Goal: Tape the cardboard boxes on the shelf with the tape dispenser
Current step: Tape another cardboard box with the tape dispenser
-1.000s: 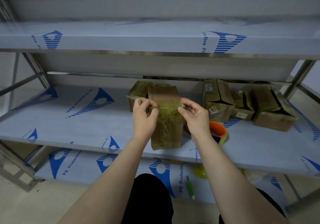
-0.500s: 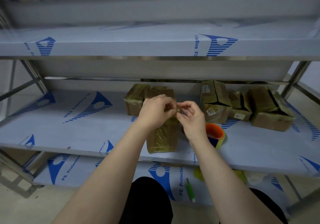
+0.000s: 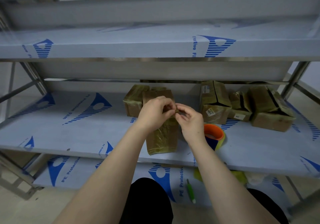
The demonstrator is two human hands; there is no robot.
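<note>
A long cardboard box [image 3: 162,135] wrapped in yellowish tape lies on the middle shelf [image 3: 72,130], its near end at the shelf's front edge. Above its middle my left hand [image 3: 154,113] and my right hand [image 3: 189,120] meet, fingertips pinching a small bunched bit of clear tape [image 3: 176,111] between them. The tape dispenser [image 3: 213,135], an orange core with a yellow roll and a blue part, lies on the shelf just right of my right wrist. Another taped box [image 3: 134,102] sits behind the left hand.
Three more cardboard boxes stand at the right back of the shelf: one tall [image 3: 214,102], one small [image 3: 239,109], one with open flaps [image 3: 271,111]. An upper shelf [image 3: 121,45] overhangs. On the lower shelf lie a green pen-like tool [image 3: 191,191] and something yellow [image 3: 200,175].
My hands held a strip of tape stretched between them a second ago. They have come together, and the tape is bunched at the fingertips.
</note>
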